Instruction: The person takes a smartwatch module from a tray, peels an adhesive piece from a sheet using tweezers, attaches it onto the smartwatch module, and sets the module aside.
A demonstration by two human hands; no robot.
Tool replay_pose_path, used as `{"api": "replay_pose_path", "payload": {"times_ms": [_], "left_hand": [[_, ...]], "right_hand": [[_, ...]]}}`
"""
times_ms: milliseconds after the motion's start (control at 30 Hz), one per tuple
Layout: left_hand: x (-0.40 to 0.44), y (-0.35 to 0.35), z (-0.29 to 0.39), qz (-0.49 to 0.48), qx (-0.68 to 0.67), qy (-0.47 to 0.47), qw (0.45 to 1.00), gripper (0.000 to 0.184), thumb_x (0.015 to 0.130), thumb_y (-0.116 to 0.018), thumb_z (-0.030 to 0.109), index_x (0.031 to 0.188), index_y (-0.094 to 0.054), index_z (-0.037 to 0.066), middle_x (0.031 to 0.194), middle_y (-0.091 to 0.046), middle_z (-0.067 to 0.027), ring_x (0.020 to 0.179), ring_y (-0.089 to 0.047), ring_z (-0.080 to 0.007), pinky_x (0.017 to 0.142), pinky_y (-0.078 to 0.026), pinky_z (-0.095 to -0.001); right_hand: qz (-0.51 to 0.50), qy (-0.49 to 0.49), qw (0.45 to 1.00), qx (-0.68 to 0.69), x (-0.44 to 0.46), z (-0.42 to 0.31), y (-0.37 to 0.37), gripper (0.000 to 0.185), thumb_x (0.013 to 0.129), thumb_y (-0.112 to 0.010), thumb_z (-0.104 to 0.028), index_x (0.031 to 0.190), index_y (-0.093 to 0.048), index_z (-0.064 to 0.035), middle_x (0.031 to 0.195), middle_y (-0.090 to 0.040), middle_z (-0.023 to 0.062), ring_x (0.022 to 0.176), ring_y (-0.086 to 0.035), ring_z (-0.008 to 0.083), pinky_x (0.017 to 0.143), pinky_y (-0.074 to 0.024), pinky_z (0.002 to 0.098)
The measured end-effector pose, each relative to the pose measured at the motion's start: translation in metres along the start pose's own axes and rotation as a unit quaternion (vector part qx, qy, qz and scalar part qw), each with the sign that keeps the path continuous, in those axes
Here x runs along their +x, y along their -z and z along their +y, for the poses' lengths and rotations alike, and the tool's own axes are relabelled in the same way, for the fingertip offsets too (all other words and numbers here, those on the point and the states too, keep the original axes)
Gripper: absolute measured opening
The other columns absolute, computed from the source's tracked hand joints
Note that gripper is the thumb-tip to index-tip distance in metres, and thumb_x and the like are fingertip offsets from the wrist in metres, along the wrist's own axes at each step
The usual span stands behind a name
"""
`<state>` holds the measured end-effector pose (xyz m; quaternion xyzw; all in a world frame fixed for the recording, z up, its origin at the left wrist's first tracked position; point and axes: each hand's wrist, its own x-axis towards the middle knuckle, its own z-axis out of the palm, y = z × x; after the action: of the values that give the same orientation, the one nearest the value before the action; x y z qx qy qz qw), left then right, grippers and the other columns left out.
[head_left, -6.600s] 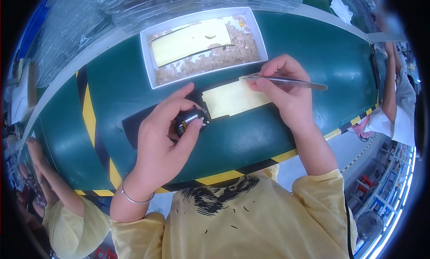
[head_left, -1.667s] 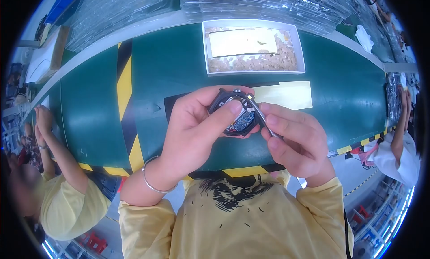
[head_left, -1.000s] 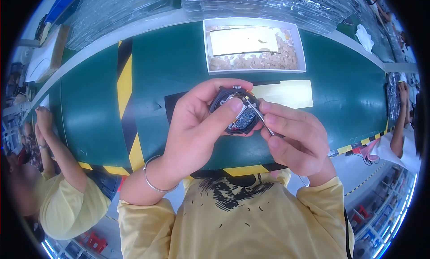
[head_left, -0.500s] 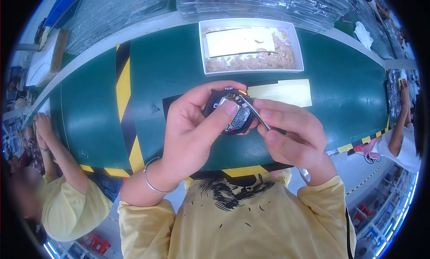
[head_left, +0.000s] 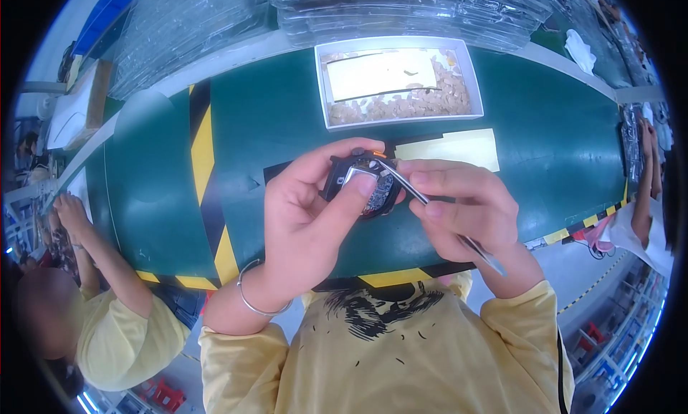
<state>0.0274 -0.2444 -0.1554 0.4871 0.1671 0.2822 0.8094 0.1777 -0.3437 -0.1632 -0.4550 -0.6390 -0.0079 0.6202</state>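
Note:
My left hand (head_left: 304,213) is closed round a black round watch case (head_left: 383,192) whose inner parts lie exposed. Its thumb presses on a silvery rectangular part (head_left: 356,175) inside the case. An orange strip (head_left: 378,155) shows near the top of the case. In my right hand (head_left: 469,210) a pair of metal tweezers (head_left: 416,193) is pinched between thumb and fingers. The tweezers' tips reach the upper right of the case, by a small pale part; whether they grip it I cannot tell. The far end of the tweezers sticks out below my right hand.
A white box (head_left: 401,120) with many small beige pieces and a pale yellow sheet stands ahead. A pale card (head_left: 459,150) lies on the green table (head_left: 545,163). Stacked clear plastic trays (head_left: 408,13) line the back. Another person in yellow (head_left: 129,335) sits left.
My right hand has turned a little, so the rear end of the tweezers shows below it. The watch case is tilted slightly differently. The whole view has shifted a little.

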Motion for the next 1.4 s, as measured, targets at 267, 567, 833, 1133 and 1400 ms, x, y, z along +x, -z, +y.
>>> {"api": "replay_pose_path", "payload": {"times_ms": [267, 567, 833, 1133, 1400], "left_hand": [[0.002, 0.000, 0.004, -0.014, -0.028, 0.027, 0.999, 0.026, 0.094, -0.052, 0.000, 0.120, -0.053, -0.006, 0.101, -0.065, -0.0132, 0.088, -0.067, -0.0182, 0.076, -0.054, -0.0275], [0.004, -0.005, 0.008, -0.003, -0.040, 0.084, 0.996, 0.020, 0.094, -0.054, 0.003, 0.114, -0.056, 0.000, 0.095, -0.062, -0.0043, 0.082, -0.062, -0.0082, 0.066, -0.053, -0.0216], [0.007, 0.000, -0.002, -0.013, -0.059, 0.044, 0.997, 0.017, 0.093, -0.054, 0.002, 0.109, -0.056, -0.003, 0.087, -0.063, -0.0053, 0.074, -0.061, -0.0076, 0.060, -0.051, -0.0201], [0.006, -0.001, -0.004, -0.019, -0.057, 0.034, 0.998, 0.016, 0.093, -0.054, 0.002, 0.108, -0.056, -0.003, 0.084, -0.061, -0.0036, 0.072, -0.059, -0.0058, 0.058, -0.049, -0.0199], [0.003, -0.003, -0.005, -0.010, -0.036, 0.020, 0.999, 0.017, 0.094, -0.054, 0.003, 0.110, -0.056, -0.002, 0.084, -0.060, -0.0024, 0.070, -0.057, -0.0042, 0.058, -0.049, -0.0192]], "right_hand": [[-0.032, -0.084, 0.995, 0.034, 0.004, -0.011, 0.010, 0.025, 0.074, -0.071, 0.012, 0.092, -0.061, -0.0004, 0.101, -0.064, 0.0202, 0.087, -0.069, 0.0281, 0.076, -0.0593, 0.0315], [-0.063, -0.152, 0.985, 0.041, 0.000, -0.019, 0.018, 0.017, 0.085, -0.059, 0.007, 0.091, -0.047, -0.0030, 0.101, -0.059, 0.0216, 0.093, -0.065, 0.0308, 0.083, -0.0538, 0.0407], [-0.067, -0.155, 0.985, 0.022, -0.005, -0.016, 0.015, 0.012, 0.085, -0.058, 0.007, 0.085, -0.048, 0.0000, 0.099, -0.058, 0.0201, 0.097, -0.064, 0.0314, 0.088, -0.0523, 0.0409], [-0.056, -0.107, 0.991, -0.048, -0.005, -0.015, 0.012, 0.014, 0.085, -0.061, 0.003, 0.089, -0.050, -0.0038, 0.096, -0.062, 0.0218, 0.087, -0.068, 0.0334, 0.075, -0.0568, 0.0381], [-0.036, -0.141, 0.989, -0.036, -0.010, -0.016, 0.008, 0.015, 0.086, -0.060, 0.003, 0.087, -0.046, -0.0023, 0.097, -0.060, 0.0221, 0.092, -0.065, 0.0312, 0.082, -0.0538, 0.0385]]}}
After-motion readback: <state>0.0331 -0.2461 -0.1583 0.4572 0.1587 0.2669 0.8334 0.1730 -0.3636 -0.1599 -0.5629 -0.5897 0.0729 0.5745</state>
